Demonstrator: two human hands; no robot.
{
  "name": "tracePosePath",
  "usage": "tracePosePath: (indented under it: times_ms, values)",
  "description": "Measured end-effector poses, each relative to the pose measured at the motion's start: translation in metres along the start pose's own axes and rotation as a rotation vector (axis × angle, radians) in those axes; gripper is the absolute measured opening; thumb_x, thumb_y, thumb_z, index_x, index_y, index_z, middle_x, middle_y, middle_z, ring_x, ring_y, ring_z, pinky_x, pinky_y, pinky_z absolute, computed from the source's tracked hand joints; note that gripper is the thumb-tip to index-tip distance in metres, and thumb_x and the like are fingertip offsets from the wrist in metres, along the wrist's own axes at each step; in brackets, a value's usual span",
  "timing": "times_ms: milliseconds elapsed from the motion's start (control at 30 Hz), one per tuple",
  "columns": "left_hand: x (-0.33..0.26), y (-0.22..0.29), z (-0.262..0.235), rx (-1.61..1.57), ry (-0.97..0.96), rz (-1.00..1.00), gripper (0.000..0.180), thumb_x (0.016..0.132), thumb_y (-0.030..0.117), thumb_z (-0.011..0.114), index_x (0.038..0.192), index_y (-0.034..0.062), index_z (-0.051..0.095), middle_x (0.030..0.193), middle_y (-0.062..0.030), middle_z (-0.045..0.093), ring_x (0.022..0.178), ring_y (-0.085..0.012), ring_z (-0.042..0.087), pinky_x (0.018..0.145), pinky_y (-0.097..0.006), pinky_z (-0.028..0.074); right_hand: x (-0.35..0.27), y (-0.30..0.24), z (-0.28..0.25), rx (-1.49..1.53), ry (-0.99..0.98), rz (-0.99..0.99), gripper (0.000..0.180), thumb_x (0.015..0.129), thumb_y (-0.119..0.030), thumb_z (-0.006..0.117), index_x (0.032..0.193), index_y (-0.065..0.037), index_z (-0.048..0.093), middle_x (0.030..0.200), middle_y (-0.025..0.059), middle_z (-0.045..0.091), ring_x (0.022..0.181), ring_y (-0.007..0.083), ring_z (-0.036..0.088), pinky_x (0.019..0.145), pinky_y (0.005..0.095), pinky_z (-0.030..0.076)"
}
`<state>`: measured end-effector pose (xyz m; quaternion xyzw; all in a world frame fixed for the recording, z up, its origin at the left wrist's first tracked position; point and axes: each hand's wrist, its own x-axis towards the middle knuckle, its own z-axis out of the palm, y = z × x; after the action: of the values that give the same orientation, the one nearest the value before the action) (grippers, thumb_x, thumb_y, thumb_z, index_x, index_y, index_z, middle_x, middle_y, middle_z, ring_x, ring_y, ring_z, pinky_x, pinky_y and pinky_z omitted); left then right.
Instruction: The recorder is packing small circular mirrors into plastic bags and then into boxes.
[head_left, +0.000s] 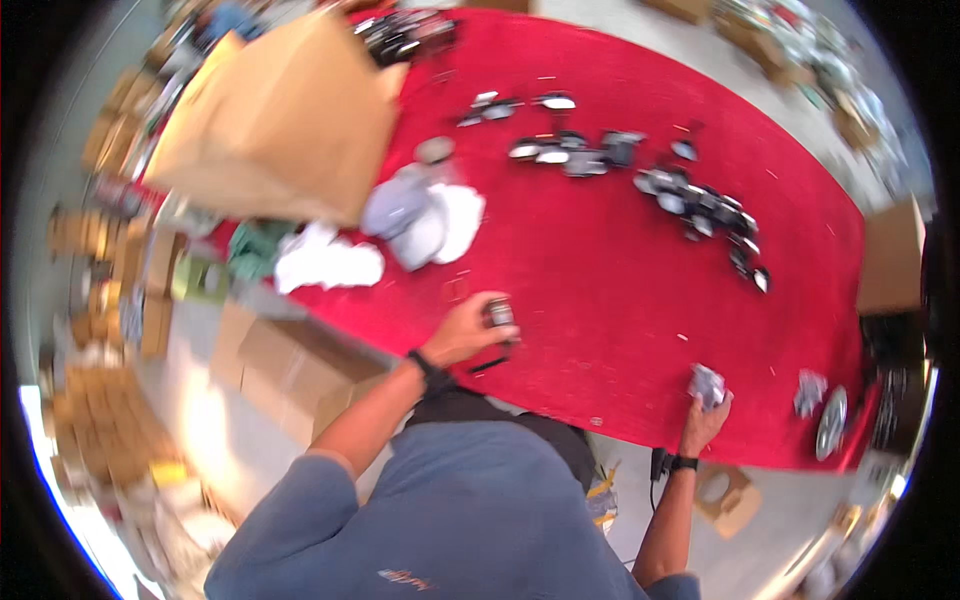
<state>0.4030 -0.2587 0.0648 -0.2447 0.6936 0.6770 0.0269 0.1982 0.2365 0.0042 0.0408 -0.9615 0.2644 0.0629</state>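
Observation:
Over the near edge of the red-covered table (pixel 590 330), my left hand (pixel 466 331) is closed around a small black and silver object (pixel 499 313). A dark strap-like piece (pixel 490 364) hangs below it; blur hides its exact kind. Farther right, my right hand (pixel 704 425) grips a crumpled clear plastic bag (pixel 707 386) at the table's front edge. Whether anything is inside that bag I cannot tell. Beyond my hands, several small black devices with shiny round faces (pixel 698 205) lie in a loose row, and more sit in a cluster (pixel 570 152) near the middle.
A large cardboard box (pixel 285 120) stands at the far left. Beside it lie white cloths (pixel 328 262) and grey caps (pixel 408 218). An open carton (pixel 300 365) is on the floor at left. A silver disc (pixel 831 424) and another plastic bag (pixel 810 392) rest at right.

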Motion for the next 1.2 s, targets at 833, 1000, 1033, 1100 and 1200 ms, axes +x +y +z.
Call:
tracePosePath:
  times_ms: [833, 1000, 1033, 1100, 1200]
  values:
    - [-0.076, -0.164, -0.256, -0.224, 0.891, -0.279, 0.059, 0.083, 0.048, 0.09, 0.109, -0.0019, 0.072, 0.094, -0.0132, 0.078, 0.083, -0.0221, 0.076, 0.078, -0.036, 0.06, -0.159, -0.484, 0.126, 0.807, -1.448, 0.294, 0.028, 0.107, -0.017, 0.065, 0.124, 0.004, 0.07, 0.12, 0.014, 0.076, 0.091, 0.0175, 0.07, 0.088, 0.0373, 0.061]
    - [-0.06, -0.21, -0.311, 0.084, 1.163, -0.478, 0.053, 0.083, 0.048, 0.085, 0.098, -0.0008, 0.072, 0.091, -0.0167, 0.077, 0.091, -0.0349, 0.075, 0.085, -0.047, 0.058, -0.159, -0.475, 0.124, 0.896, -1.32, 0.337, 0.019, 0.107, -0.016, 0.065, 0.117, 0.0, 0.07, 0.109, 0.0127, 0.075, 0.076, 0.0127, 0.061, 0.07, 0.0331, 0.054]
    - [-0.061, -0.216, -0.317, 0.217, 1.049, -0.485, 0.049, 0.084, 0.046, 0.083, 0.094, -0.0008, 0.073, 0.092, -0.0174, 0.078, 0.093, -0.0359, 0.075, 0.086, -0.048, 0.058, -0.16, -0.475, 0.125, 0.9, -1.322, 0.336, 0.019, 0.107, -0.016, 0.065, 0.117, 0.0, 0.07, 0.109, 0.0127, 0.075, 0.076, 0.0127, 0.061, 0.07, 0.0331, 0.054]
    - [-0.06, -0.23, -0.327, 0.352, 0.944, -0.489, 0.045, 0.086, 0.043, 0.081, 0.09, -0.0008, 0.074, 0.094, -0.0182, 0.078, 0.094, -0.0369, 0.075, 0.087, -0.049, 0.057, -0.162, -0.478, 0.13, 0.869, -1.331, 0.371, 0.018, 0.107, -0.016, 0.065, 0.115, -0.001, 0.069, 0.107, 0.0119, 0.075, 0.074, 0.0119, 0.058, 0.069, 0.0327, 0.053]
    - [-0.069, -0.223, -0.321, 0.055, 0.844, -0.445, 0.029, 0.096, 0.027, 0.071, 0.095, -0.0011, 0.076, 0.098, -0.0172, 0.079, 0.086, -0.0265, 0.077, 0.079, -0.042, 0.061, -0.163, -0.479, 0.137, 0.888, -1.314, 0.391, 0.019, 0.107, -0.017, 0.065, 0.115, -0.001, 0.069, 0.103, 0.0106, 0.073, 0.072, 0.0114, 0.056, 0.067, 0.0316, 0.051]
